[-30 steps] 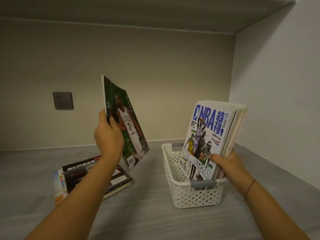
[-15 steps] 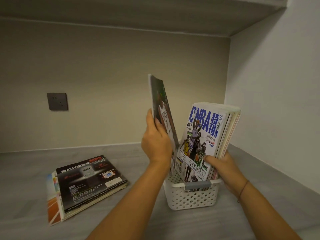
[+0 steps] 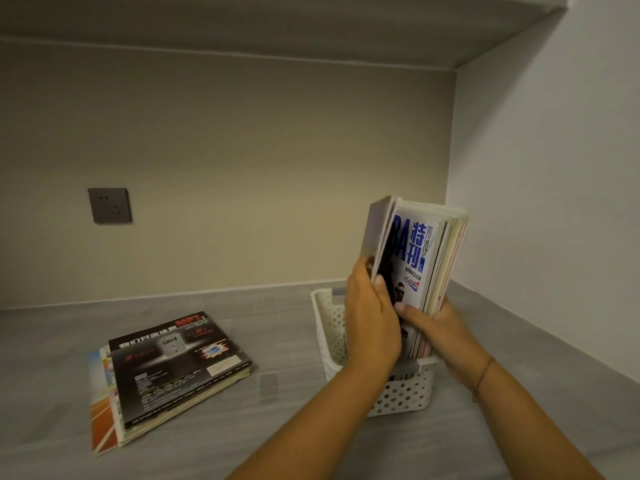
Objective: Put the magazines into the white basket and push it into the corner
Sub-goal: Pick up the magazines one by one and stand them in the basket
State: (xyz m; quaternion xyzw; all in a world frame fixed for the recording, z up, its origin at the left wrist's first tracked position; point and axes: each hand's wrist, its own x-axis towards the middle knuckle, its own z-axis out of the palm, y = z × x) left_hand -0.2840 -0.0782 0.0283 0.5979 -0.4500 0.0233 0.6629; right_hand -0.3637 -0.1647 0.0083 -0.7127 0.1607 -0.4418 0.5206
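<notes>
A white perforated basket (image 3: 329,327) stands on the grey counter near the right wall. Several magazines (image 3: 424,258) stand upright in it, the front one showing blue NBA lettering. My right hand (image 3: 446,332) grips this bundle from the right side. My left hand (image 3: 372,320) holds one more magazine (image 3: 375,230) upright, pressed against the left face of the bundle, its lower part down inside the basket. A flat stack of magazines (image 3: 173,368) with a black cover on top lies on the counter to the left.
The grey counter (image 3: 277,427) runs back to a beige wall with a dark socket plate (image 3: 109,205). A white side wall (image 3: 554,202) meets it at the right rear corner, behind the basket. A shelf underside spans overhead.
My left hand carried the green-cover magazine from above the flat stack rightwards and lowered it into the basket against the standing bundle. My right hand kept its hold on the bundle.
</notes>
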